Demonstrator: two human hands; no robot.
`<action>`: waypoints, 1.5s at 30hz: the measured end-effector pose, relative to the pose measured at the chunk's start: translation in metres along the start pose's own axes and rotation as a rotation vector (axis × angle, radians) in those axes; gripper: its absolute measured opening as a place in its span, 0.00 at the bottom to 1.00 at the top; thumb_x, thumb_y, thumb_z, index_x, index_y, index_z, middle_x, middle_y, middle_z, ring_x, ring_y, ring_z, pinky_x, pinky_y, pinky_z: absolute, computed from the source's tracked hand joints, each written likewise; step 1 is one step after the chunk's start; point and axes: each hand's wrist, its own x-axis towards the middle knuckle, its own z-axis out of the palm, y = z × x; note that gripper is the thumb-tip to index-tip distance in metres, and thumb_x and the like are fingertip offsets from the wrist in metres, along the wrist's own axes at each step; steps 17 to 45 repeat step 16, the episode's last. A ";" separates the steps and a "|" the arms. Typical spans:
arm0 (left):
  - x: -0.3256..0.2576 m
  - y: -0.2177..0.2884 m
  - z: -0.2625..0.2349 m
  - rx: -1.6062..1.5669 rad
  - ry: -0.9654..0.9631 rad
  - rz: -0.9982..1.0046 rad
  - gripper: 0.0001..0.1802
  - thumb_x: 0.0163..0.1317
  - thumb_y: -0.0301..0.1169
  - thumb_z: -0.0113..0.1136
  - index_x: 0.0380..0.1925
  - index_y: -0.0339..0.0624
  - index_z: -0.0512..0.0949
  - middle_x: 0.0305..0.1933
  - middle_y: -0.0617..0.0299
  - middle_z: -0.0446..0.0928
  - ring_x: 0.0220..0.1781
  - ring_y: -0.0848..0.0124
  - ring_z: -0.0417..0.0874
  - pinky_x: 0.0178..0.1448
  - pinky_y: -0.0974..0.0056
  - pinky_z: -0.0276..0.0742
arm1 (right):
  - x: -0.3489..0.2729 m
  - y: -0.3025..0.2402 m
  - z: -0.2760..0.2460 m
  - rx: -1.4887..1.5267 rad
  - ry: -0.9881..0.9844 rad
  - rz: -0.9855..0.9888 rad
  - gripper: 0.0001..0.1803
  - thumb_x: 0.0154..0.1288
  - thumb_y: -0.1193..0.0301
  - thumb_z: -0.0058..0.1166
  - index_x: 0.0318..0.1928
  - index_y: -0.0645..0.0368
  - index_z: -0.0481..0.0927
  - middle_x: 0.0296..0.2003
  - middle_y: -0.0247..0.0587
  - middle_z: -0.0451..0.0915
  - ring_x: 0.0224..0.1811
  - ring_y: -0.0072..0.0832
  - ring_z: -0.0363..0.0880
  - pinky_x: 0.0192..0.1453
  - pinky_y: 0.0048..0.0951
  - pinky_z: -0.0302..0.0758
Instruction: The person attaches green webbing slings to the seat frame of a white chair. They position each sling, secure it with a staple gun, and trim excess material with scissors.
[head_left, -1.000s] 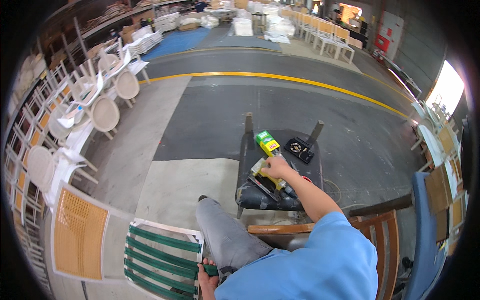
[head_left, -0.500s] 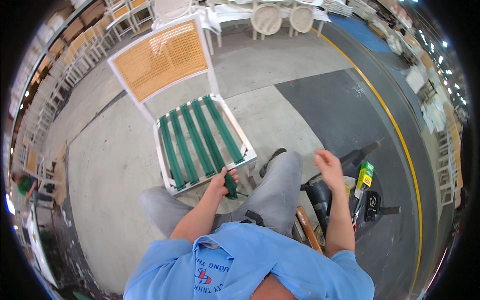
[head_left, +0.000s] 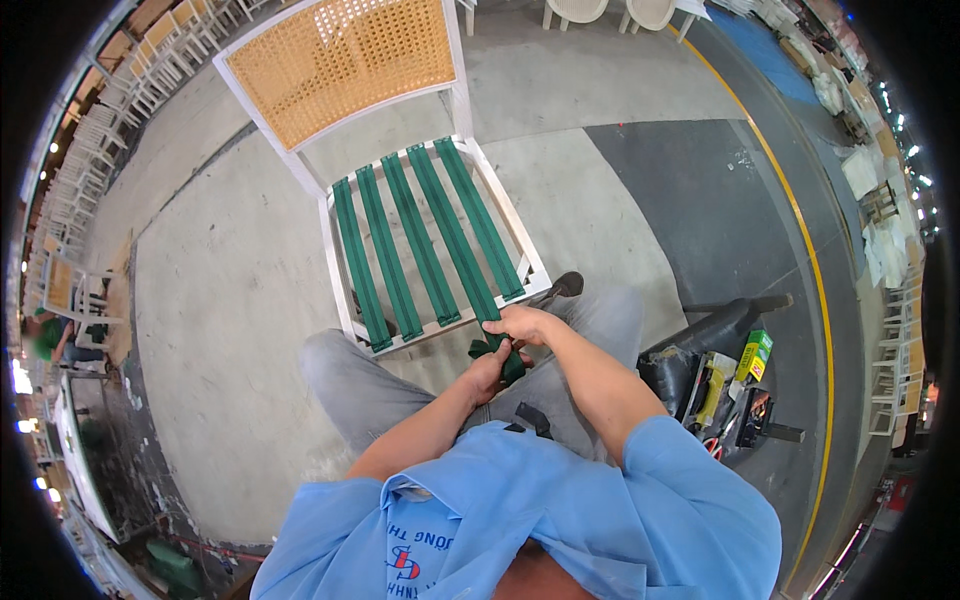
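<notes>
A white chair frame (head_left: 337, 290) with a woven cane back (head_left: 340, 68) stands before me, turned a little to the left. Several green webbing straps (head_left: 407, 235) run from the back rail to the front rail of its seat. One of them hangs past the front rail, and its loose, bunched end (head_left: 514, 366) lies between my hands. My left hand (head_left: 487, 370) is closed on that loose end from below. Fingers bent, my right hand (head_left: 521, 326) grips the same strap just in front of the rail. Whether a tool is inside either hand cannot be seen.
Beside my right knee is a black padded stool (head_left: 672, 375) bearing a yellow-handled tool (head_left: 712, 390), a green and yellow box (head_left: 754, 355) and a black case (head_left: 752, 418). Rows of white chairs (head_left: 100, 130) line the far left. A person (head_left: 60, 340) sits at the left edge.
My right hand has come from beside the stool to the strap at the front rail. The left hand keeps hold of the strap end. The view has tilted down slightly.
</notes>
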 end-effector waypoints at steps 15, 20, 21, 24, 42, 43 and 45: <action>-0.020 0.091 -0.019 1.739 0.581 0.943 0.38 0.66 0.45 0.67 0.74 0.55 0.66 0.83 0.51 0.53 0.82 0.44 0.56 0.81 0.40 0.54 | 0.097 0.058 -0.023 -1.039 0.194 -0.222 0.44 0.75 0.42 0.49 0.79 0.55 0.60 0.76 0.60 0.63 0.80 0.51 0.57 0.81 0.40 0.57; -0.019 0.095 -0.036 1.846 0.568 0.840 0.46 0.64 0.46 0.69 0.80 0.58 0.59 0.87 0.52 0.45 0.86 0.43 0.48 0.84 0.38 0.49 | 0.113 0.056 -0.008 -1.081 0.213 -0.347 0.55 0.69 0.30 0.47 0.83 0.51 0.48 0.82 0.51 0.50 0.86 0.50 0.40 0.87 0.43 0.42; -0.019 0.095 -0.036 1.846 0.568 0.840 0.46 0.64 0.46 0.69 0.80 0.58 0.59 0.87 0.52 0.45 0.86 0.43 0.48 0.84 0.38 0.49 | 0.113 0.056 -0.008 -1.081 0.213 -0.347 0.55 0.69 0.30 0.47 0.83 0.51 0.48 0.82 0.51 0.50 0.86 0.50 0.40 0.87 0.43 0.42; -0.019 0.095 -0.036 1.846 0.568 0.840 0.46 0.64 0.46 0.69 0.80 0.58 0.59 0.87 0.52 0.45 0.86 0.43 0.48 0.84 0.38 0.49 | 0.113 0.056 -0.008 -1.081 0.213 -0.347 0.55 0.69 0.30 0.47 0.83 0.51 0.48 0.82 0.51 0.50 0.86 0.50 0.40 0.87 0.43 0.42; -0.019 0.095 -0.036 1.846 0.568 0.840 0.46 0.64 0.46 0.69 0.80 0.58 0.59 0.87 0.52 0.45 0.86 0.43 0.48 0.84 0.38 0.49 | 0.113 0.056 -0.008 -1.081 0.213 -0.347 0.55 0.69 0.30 0.47 0.83 0.51 0.48 0.82 0.51 0.50 0.86 0.50 0.40 0.87 0.43 0.42; -0.019 0.095 -0.036 1.846 0.568 0.840 0.46 0.64 0.46 0.69 0.80 0.58 0.59 0.87 0.52 0.45 0.86 0.43 0.48 0.84 0.38 0.49 | 0.113 0.056 -0.008 -1.081 0.213 -0.347 0.55 0.69 0.30 0.47 0.83 0.51 0.48 0.82 0.51 0.50 0.86 0.50 0.40 0.87 0.43 0.42; -0.019 0.095 -0.036 1.846 0.568 0.840 0.46 0.64 0.46 0.69 0.80 0.58 0.59 0.87 0.52 0.45 0.86 0.43 0.48 0.84 0.38 0.49 | 0.113 0.056 -0.008 -1.081 0.213 -0.347 0.55 0.69 0.30 0.47 0.83 0.51 0.48 0.82 0.51 0.50 0.86 0.50 0.40 0.87 0.43 0.42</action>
